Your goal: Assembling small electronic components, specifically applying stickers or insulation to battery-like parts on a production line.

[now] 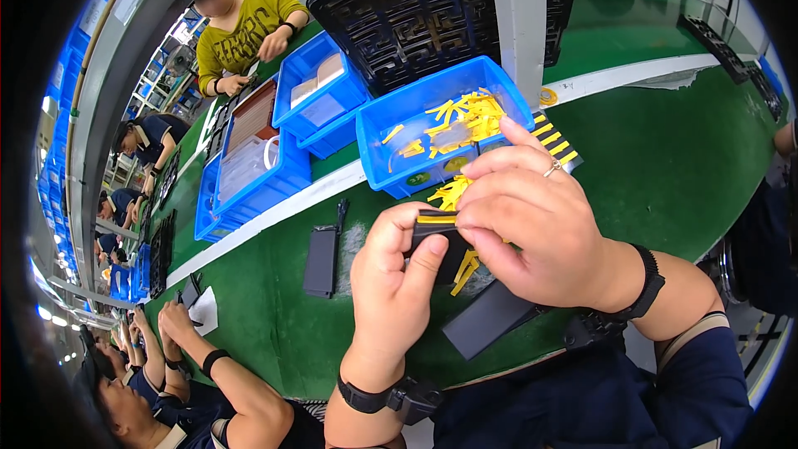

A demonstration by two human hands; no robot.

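Note:
Over the green table, my left hand (391, 278) grips a flat black case (449, 258), thumb on its near face. Along the case's upper edge lies a short yellow strip (435, 219). At that strip's right end my right hand (536, 224) has its thumb and fingertips pinched together, index finger raised; the fingers cover the exact contact. Loose yellow strips (467, 273) are scattered on the table beneath and behind my hands. A dark rectangular block (490, 320) sits below my right hand, and another black block with a cable (321, 262) lies left of my left hand.
Just beyond my hands stands a blue bin (374, 150) with many yellow strips. More blue bins (295, 154) stand farther left, near a grey post (519, 25) and a black lattice tray (407, 17). Co-workers sit along the left; one in yellow-green (241, 33) works across the table.

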